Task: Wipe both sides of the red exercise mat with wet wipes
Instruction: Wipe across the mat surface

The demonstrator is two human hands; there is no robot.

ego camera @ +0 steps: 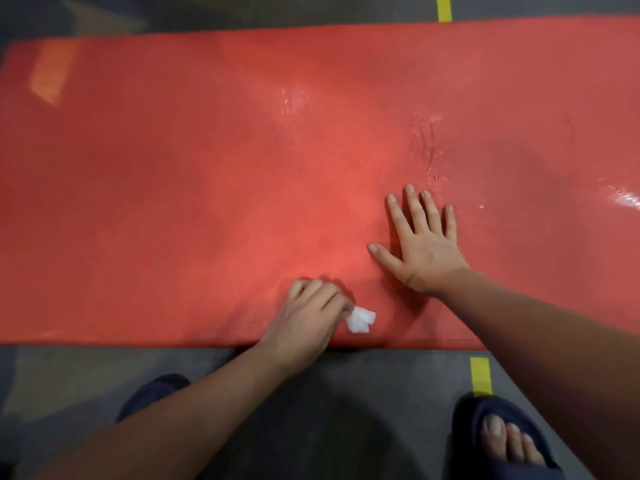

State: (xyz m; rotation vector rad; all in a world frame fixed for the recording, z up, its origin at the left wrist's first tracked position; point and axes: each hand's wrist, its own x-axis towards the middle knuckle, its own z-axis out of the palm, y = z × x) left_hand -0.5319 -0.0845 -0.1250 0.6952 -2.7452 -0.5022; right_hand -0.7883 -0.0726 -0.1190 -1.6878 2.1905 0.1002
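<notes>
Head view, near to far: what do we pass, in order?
Foot in dark blue slipper → near yellow tape strip → left hand gripping crumpled white wet wipe → right hand flat on red exercise mat → wet streaks → far yellow tape strip.

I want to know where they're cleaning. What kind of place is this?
Probably a gym or training hall: a red exercise mat lies on a grey hard floor marked with yellow tape.

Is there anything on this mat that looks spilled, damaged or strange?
Nothing looks damaged. The red mat lies flat. The only marks are wet streaks and droplets beyond the right hand, which fit wiping: the left hand grips a white wipe near the near edge.
</notes>
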